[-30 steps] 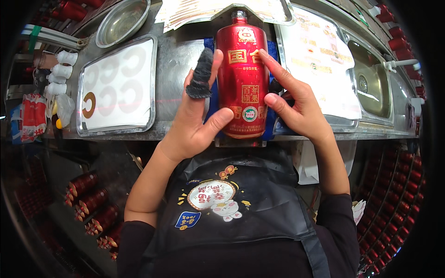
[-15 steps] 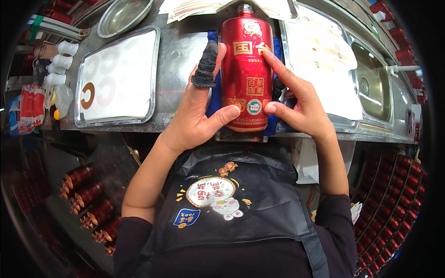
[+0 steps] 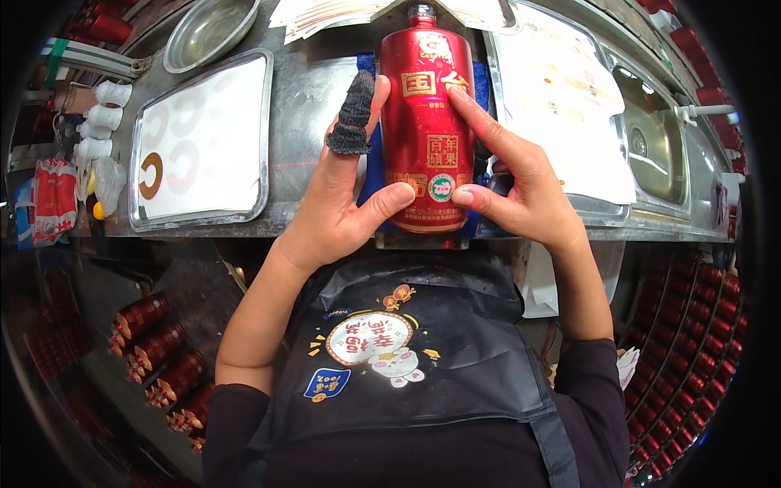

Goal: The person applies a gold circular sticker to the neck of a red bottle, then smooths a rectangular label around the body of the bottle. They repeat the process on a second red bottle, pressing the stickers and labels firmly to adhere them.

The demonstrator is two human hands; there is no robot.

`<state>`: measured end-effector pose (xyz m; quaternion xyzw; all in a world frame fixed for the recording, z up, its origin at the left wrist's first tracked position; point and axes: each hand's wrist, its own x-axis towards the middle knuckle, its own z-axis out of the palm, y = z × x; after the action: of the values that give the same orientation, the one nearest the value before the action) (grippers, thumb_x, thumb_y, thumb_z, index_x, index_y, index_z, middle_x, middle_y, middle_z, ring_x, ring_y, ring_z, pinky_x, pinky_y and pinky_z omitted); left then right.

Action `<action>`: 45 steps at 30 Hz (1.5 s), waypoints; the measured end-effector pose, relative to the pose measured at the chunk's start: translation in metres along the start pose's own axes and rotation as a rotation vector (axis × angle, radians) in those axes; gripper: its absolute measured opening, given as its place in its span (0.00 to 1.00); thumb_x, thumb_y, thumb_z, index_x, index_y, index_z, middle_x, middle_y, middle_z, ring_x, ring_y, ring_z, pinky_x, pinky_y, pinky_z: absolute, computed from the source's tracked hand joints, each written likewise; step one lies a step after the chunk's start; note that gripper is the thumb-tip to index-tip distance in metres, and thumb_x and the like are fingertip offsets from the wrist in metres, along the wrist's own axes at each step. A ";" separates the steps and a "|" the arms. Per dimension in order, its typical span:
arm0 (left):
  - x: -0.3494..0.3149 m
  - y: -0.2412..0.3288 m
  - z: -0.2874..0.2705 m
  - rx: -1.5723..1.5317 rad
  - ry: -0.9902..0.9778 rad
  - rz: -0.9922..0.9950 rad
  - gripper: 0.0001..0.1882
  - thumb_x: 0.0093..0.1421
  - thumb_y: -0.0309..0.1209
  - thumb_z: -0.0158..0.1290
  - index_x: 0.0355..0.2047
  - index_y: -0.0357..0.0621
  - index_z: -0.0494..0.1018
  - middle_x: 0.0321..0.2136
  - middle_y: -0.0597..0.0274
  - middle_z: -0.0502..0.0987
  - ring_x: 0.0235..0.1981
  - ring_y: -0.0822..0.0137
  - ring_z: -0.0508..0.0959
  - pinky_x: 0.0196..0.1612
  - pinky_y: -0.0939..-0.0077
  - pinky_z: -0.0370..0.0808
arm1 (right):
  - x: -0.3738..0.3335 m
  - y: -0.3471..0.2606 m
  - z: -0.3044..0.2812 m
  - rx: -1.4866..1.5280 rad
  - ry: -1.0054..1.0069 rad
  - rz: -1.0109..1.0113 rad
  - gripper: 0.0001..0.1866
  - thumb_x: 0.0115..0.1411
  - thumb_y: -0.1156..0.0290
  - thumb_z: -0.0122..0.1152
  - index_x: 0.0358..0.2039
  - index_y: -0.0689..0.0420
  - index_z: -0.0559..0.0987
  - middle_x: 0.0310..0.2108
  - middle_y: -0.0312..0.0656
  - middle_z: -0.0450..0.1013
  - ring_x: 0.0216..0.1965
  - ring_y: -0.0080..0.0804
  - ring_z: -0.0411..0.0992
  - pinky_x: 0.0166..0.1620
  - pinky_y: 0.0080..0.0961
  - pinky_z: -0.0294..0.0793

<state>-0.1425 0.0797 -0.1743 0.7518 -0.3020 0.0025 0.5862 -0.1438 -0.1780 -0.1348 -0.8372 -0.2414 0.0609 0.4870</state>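
A red glass-like bottle (image 3: 423, 122) with gold lettering and a dark-topped neck lies on its back, its neck pointing away from me. Blue cloth (image 3: 370, 175) shows beneath it on both sides. My left hand (image 3: 329, 215) holds the bottle's left side, thumb over the lower front; a black knitted finger sleeve (image 3: 354, 114) covers one finger. From the other side my right hand (image 3: 525, 191) grips it, index fingertip on the upper front and thumb beside a small round green-and-white sticker (image 3: 441, 188). Its remaining fingers are partly hidden behind the bottle's edge.
On the left, a metal tray (image 3: 266, 122) holds a white sheet with a gold C-shaped label (image 3: 151, 176). Beyond stands a metal bowl (image 3: 207, 37). To the right lie a sticker sheet (image 3: 561, 122) and a sink (image 3: 663, 167). Red bottles (image 3: 159, 346) stand low at left.
The whole view has shifted slightly, so the bench and bottle sit a little further left. My right index fingertip lies slightly further in on the bottle's front. Both hands keep their hold.
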 end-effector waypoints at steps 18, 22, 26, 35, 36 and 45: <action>0.004 0.005 0.002 -0.009 -0.008 0.005 0.51 0.62 0.39 0.63 0.74 0.36 0.44 0.74 0.45 0.50 0.75 0.53 0.51 0.74 0.61 0.48 | -0.004 0.007 -0.003 0.002 -0.005 0.032 0.48 0.56 0.51 0.70 0.72 0.54 0.61 0.64 0.48 0.70 0.51 0.34 0.75 0.46 0.25 0.73; 0.004 0.014 0.003 -0.004 -0.012 0.003 0.51 0.62 0.38 0.63 0.74 0.35 0.43 0.74 0.45 0.50 0.74 0.53 0.52 0.73 0.62 0.49 | 0.002 0.006 -0.011 0.019 0.067 -0.038 0.44 0.59 0.54 0.68 0.71 0.55 0.62 0.67 0.49 0.66 0.65 0.44 0.69 0.61 0.32 0.69; 0.005 0.021 0.005 0.093 -0.025 -0.027 0.53 0.58 0.40 0.65 0.74 0.36 0.45 0.73 0.45 0.52 0.72 0.47 0.55 0.72 0.55 0.48 | 0.004 -0.007 -0.017 -0.076 -0.005 0.008 0.42 0.58 0.58 0.69 0.70 0.55 0.65 0.62 0.49 0.69 0.58 0.43 0.72 0.57 0.33 0.71; 0.004 0.020 0.007 0.103 -0.028 -0.063 0.54 0.56 0.43 0.65 0.74 0.42 0.46 0.73 0.48 0.53 0.75 0.43 0.49 0.72 0.42 0.38 | 0.009 -0.019 -0.014 -0.258 -0.101 0.109 0.46 0.52 0.56 0.74 0.70 0.50 0.66 0.33 0.45 0.76 0.32 0.40 0.71 0.38 0.33 0.71; 0.004 0.021 0.007 0.102 -0.029 -0.070 0.54 0.56 0.44 0.65 0.74 0.43 0.45 0.74 0.48 0.53 0.75 0.43 0.47 0.72 0.41 0.37 | 0.009 -0.019 -0.015 -0.258 -0.106 0.114 0.46 0.52 0.56 0.74 0.71 0.50 0.66 0.34 0.45 0.76 0.32 0.40 0.71 0.39 0.33 0.71; 0.009 0.024 0.002 0.300 -0.078 0.007 0.54 0.56 0.47 0.64 0.75 0.46 0.45 0.73 0.51 0.55 0.75 0.43 0.46 0.71 0.35 0.35 | 0.010 -0.022 -0.020 -0.264 -0.163 0.217 0.47 0.54 0.56 0.73 0.71 0.52 0.63 0.43 0.48 0.79 0.33 0.41 0.73 0.42 0.33 0.73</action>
<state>-0.1465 0.0705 -0.1505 0.8295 -0.3233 0.0202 0.4549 -0.1356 -0.1803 -0.1041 -0.9071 -0.1943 0.1487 0.3424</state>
